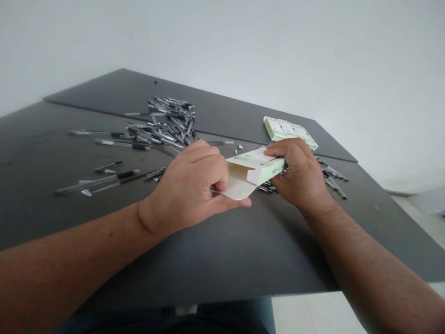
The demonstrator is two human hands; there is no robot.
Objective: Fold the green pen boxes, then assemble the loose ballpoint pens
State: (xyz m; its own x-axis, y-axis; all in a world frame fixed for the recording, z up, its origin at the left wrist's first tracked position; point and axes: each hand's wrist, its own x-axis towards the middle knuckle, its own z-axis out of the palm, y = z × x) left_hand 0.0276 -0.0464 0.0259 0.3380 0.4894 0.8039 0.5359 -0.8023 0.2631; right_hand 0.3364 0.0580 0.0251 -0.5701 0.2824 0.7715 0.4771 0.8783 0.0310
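A small green and white cardboard box (267, 170) is held above the table in front of me, its open end facing left. My right hand (299, 174) grips the box by its right part, thumb and fingers on opposite sides. My left hand (198, 181) is at the open end, fingers curled with the end flap pinched between them and the thumb beneath. What lies inside the box cannot be made out. Behind the left hand spreads a pile of black and clear pens (163, 132).
Several similar green and white boxes (290, 131) lie side by side at the back right of the dark table (222, 260). Loose pens (333, 176) lie right of my right hand. More pens and pen parts (104, 183) are scattered on the left. A white wall stands behind.
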